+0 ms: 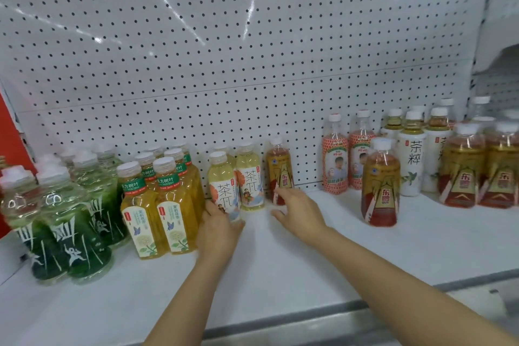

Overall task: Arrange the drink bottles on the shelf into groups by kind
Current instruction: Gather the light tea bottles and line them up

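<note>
On the white shelf [280,255] my left hand [217,230] grips the base of a pale yellow tea bottle with a white flowered label [223,184]. A second bottle of that kind [249,177] stands just behind it to the right. My right hand [299,211] reaches with straight fingers to a gold-and-red drink bottle [279,170] by the back wall, its fingertips at the bottle's base. Another gold-and-red bottle [381,182] stands alone further right.
Green bottles [70,222] fill the left end, with yellow tea bottles [157,205] beside them. On the right stand two pink-labelled bottles [335,154], white-labelled tea bottles [411,154] and more gold-and-red bottles [477,168]. A pegboard wall [224,50] backs the shelf.
</note>
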The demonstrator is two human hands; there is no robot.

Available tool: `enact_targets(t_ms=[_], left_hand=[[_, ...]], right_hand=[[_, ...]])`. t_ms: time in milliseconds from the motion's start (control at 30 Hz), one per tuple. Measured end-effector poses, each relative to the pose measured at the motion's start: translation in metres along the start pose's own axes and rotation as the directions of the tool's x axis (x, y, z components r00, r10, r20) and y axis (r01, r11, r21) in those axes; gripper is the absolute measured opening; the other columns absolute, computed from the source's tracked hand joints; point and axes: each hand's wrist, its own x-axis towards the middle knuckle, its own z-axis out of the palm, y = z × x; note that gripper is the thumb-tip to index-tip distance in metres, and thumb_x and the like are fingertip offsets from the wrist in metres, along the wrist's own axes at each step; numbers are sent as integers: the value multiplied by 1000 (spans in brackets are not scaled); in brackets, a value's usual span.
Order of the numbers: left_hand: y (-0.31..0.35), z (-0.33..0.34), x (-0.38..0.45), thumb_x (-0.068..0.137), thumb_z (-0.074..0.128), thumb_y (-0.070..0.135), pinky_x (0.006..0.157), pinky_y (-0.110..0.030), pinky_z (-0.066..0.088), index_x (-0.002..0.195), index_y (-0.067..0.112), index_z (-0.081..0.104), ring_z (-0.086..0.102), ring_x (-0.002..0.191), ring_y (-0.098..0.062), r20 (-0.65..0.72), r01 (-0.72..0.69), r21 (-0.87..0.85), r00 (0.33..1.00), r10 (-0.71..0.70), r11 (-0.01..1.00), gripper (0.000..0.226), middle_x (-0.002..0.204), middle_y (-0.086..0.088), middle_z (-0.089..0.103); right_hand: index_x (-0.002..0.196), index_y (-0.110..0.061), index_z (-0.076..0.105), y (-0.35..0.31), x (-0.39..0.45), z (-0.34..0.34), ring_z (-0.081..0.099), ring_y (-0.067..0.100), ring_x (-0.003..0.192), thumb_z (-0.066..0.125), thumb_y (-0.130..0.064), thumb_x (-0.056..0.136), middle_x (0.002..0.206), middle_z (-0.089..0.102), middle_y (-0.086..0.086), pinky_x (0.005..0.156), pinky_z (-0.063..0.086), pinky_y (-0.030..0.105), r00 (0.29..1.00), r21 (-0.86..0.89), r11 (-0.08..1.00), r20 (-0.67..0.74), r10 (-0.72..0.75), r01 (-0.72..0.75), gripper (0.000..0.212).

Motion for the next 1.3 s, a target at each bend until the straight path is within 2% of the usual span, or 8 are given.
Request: enact_targets(t_ms=[100,200,400,533,733,900,1133,1300], left_hand=[[8,-12,-23,82,71,53,92,-43,50,146,10,23,53,123,-33,-30,-35,183,999,42,982,91,141,-13,45],[27,-22,-46,85,66,55,97,-41,46,145,12,31,50,123,-32,-69,-194,297,972,224,935,82,141,-11,45],[96,-16,-103,92,61,48,91,-34,46,136,17,49,55,117,-23,-12,-549,263,820,572,793,56,130,-2,57],[152,4,-141,94,59,46,91,-33,46,139,18,49,55,119,-21,-13,-609,192,782,623,769,53,131,-1,59],[228,57,-197,93,59,47,85,-34,48,133,20,52,57,112,-22,46,-664,151,745,666,732,49,127,0,60],[287,98,-233,95,58,46,94,-36,46,140,18,48,53,121,-24,83,-700,130,713,696,702,55,135,-3,56],[359,140,-258,95,57,45,89,-34,46,131,17,52,55,113,-23,124,-779,103,627,769,619,46,124,-3,59],[398,166,-257,93,60,44,84,-34,49,126,18,54,57,104,-23,103,-831,70,557,824,552,43,117,-1,60]], right_hand=[[139,-15,45,12,-28,-24,44,24,125,60,-36,90,135,55,5,104,36,33,999,-65,998,-51,-10,7,55],[140,-15,44,26,-53,-48,44,24,128,61,-37,90,138,53,5,106,34,35,995,-89,996,-97,19,-28,58],[138,-17,48,72,-97,-91,47,24,125,59,-43,89,134,56,3,105,37,36,983,-108,990,-170,67,-86,56],[128,-16,54,113,-129,-129,52,25,116,61,-40,88,123,61,3,99,39,36,972,-124,986,-217,86,-115,47],[137,-15,49,194,-178,-189,48,26,124,58,-42,91,134,56,6,103,35,36,966,-191,963,-210,151,-192,54],[136,-14,50,261,-213,-233,50,26,123,58,-42,90,133,57,5,102,37,36,951,-231,940,-240,194,-250,54],[126,-12,58,330,-241,-277,58,31,111,66,-37,85,121,65,9,90,48,38,897,-201,909,-337,286,-366,49],[125,-12,58,368,-244,-293,58,31,107,68,-33,85,118,66,10,83,48,37,829,-150,869,-410,380,-472,46]])
